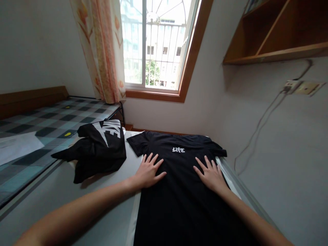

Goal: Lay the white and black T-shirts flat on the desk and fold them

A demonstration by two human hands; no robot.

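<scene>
A black T-shirt [179, 198] lies spread out on a pale tabletop [107, 212], its sleeves toward the window and its lower part running out of view at the bottom. Small white lettering marks its upper part. My left hand [150, 171] rests flat with spread fingers on the shirt's left side, below the sleeve. On the right side, my right hand [210, 173] is laid on the fabric in the same way, fingers apart. Left of the shirt sits a crumpled black garment [102, 150] with a white Nike logo; neither hand touches it.
A bed with a checked mattress [84, 111] and a sheet of paper [20, 145] stands at the left. Ahead are a curtain [109, 51] and a barred window [164, 51]. A wooden shelf [276, 56] and a socket with a hanging cable [262, 123] are on the right wall.
</scene>
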